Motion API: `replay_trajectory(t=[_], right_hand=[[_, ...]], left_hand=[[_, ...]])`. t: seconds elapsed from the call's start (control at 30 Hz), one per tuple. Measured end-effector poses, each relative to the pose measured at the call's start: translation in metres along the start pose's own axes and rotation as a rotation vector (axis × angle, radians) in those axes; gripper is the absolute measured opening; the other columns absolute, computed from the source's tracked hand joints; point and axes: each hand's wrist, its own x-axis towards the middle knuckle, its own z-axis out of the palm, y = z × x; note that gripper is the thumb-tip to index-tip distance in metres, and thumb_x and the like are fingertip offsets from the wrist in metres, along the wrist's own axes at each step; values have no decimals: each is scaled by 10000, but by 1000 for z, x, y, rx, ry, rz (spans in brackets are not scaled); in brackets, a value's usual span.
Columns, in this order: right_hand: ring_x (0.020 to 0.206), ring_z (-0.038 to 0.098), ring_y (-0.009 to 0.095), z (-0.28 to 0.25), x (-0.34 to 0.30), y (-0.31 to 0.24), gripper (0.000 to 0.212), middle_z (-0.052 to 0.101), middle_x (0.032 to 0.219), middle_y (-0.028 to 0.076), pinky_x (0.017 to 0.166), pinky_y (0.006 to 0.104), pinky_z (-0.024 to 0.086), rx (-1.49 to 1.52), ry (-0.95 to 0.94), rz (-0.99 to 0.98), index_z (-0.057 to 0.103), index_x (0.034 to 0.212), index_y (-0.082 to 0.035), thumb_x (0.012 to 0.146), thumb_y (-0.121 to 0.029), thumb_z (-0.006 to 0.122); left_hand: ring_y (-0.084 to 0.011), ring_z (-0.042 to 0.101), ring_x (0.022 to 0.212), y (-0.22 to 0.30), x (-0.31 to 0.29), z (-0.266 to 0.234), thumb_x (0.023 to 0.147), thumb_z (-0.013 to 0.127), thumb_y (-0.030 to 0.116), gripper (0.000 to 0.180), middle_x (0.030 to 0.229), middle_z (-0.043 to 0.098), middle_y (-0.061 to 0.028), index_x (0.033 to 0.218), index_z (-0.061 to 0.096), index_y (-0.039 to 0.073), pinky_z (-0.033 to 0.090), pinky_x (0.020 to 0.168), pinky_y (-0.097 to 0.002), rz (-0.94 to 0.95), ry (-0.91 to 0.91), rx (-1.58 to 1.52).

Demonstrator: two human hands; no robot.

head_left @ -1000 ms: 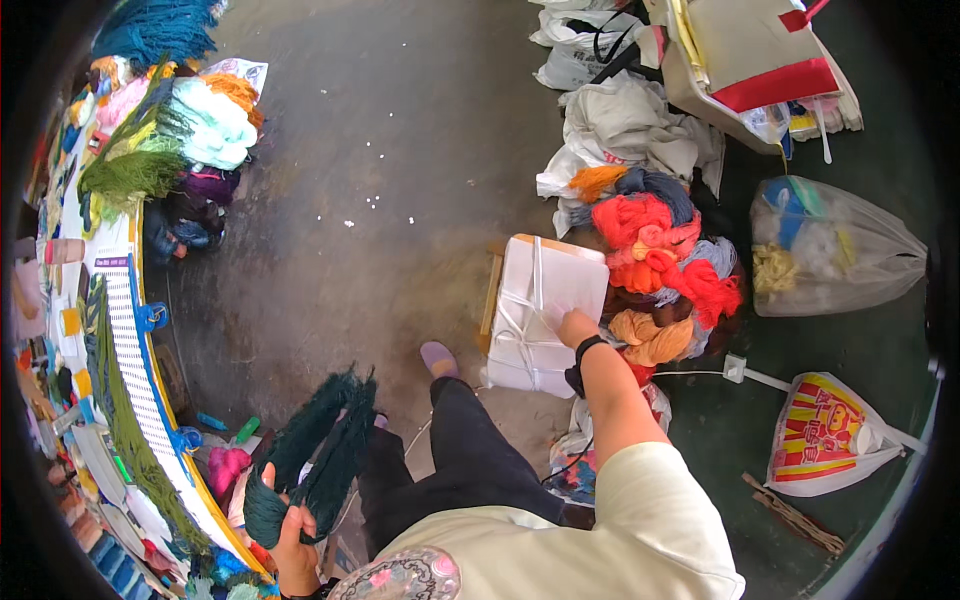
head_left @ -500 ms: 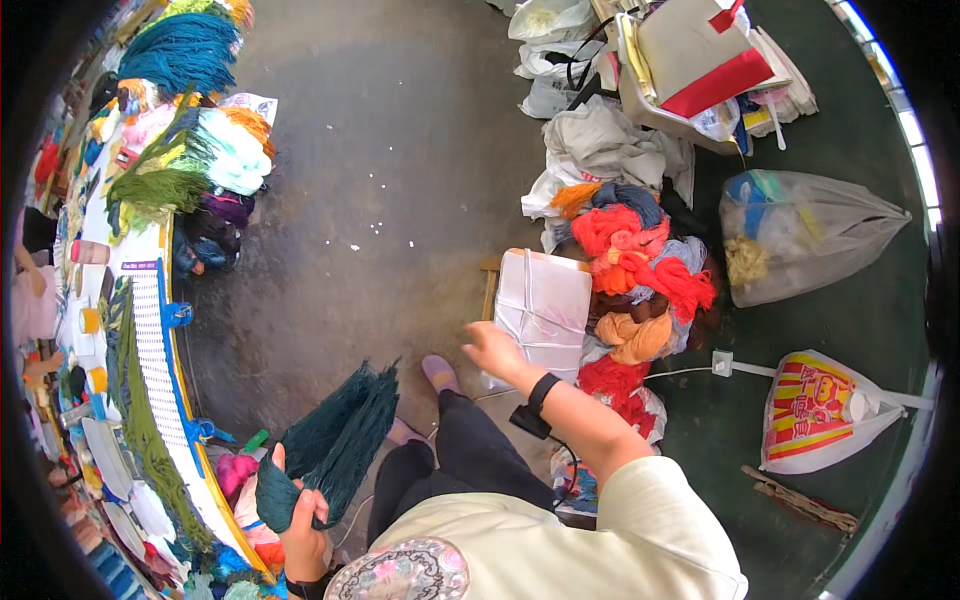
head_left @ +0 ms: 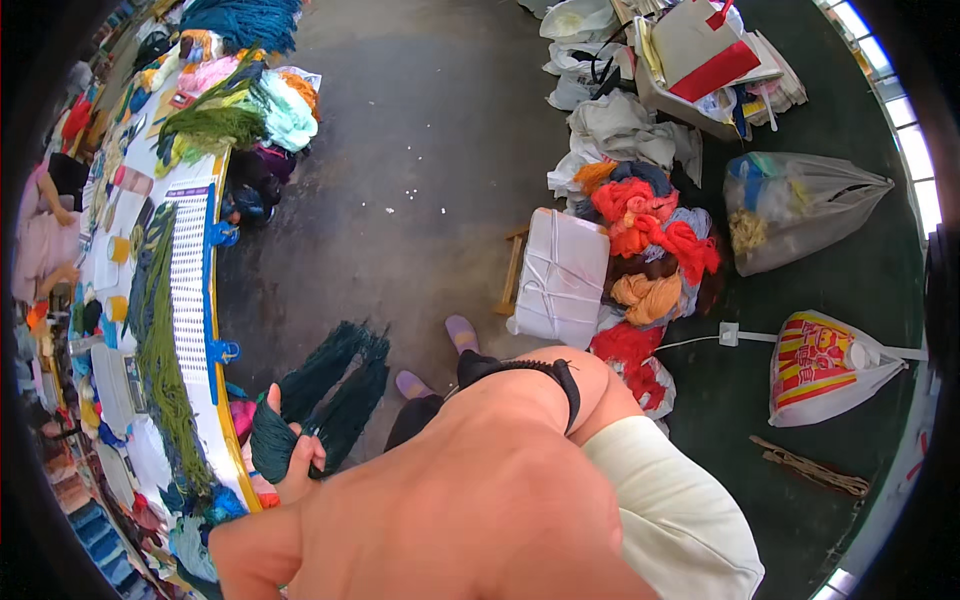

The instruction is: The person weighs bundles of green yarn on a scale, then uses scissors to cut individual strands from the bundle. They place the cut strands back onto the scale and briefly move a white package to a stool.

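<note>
Dark teal-green yarn [head_left: 335, 385] hangs as a looped skein from my left hand [head_left: 300, 458], beside the table's edge at lower left. The fingers of that hand are closed round its folded end, and the loose strands spread out over the floor side. My right hand [head_left: 430, 490] is raised very close to the camera and fills the lower middle, large and blurred. A black band [head_left: 568, 392] circles its wrist. Its fingers cannot be made out clearly, and it hides most of my body.
A long table [head_left: 228, 430] on the left bears olive yarn [head_left: 160, 340], a printed sheet [head_left: 190, 290] and several coloured skeins. At right are a white tied bundle [head_left: 565, 265] on a wooden stool, heaped red yarn [head_left: 640, 215] and plastic bags [head_left: 800, 215]. Another person [head_left: 50, 230] sits beyond the table.
My right hand has come from beside the white bundle up close to the camera. My left hand still grips the yarn. The whole view has shifted slightly.
</note>
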Motion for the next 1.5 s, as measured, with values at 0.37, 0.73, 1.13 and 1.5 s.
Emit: replay_trajectory(t=[0.37, 0.73, 1.13, 1.5], right_hand=[[871, 596, 171, 53, 25, 26, 216, 582, 935, 83, 718, 317, 474, 80, -76, -37, 558, 1061, -5, 894, -132, 606], [767, 576, 138, 43, -21, 128, 301, 550, 941, 65, 651, 299, 474, -159, 198, 596, 522, 1090, -5, 856, -120, 671], [904, 620, 362, 21, -62, 198, 233, 645, 943, 181, 748, 427, 473, -553, -177, 895, 590, 999, -13, 909, -228, 598], [758, 609, 388, -52, -15, 216, 145, 623, 776, 176, 676, 447, 469, -312, -426, 769, 586, 900, -41, 889, -185, 594]], left_hand=[[-88, 445, 530, 6, -37, -60, 843, 624, 107, 759, 738, 529, -43, 1485, 229, 20, 372, 485, -199, 55, 63, -47], [-87, 442, 526, 15, -62, -83, 859, 622, 129, 823, 727, 567, -69, 1515, 136, 20, 366, 490, -196, 132, 80, -115], [-66, 470, 580, 17, -33, -86, 859, 574, 70, 816, 694, 520, -3, 1531, 111, 62, 382, 514, -195, 97, 96, 101], [-118, 558, 690, 17, 2, -64, 882, 605, 143, 805, 945, 638, -111, 1518, 126, 23, 415, 547, -212, 216, 406, 14]])
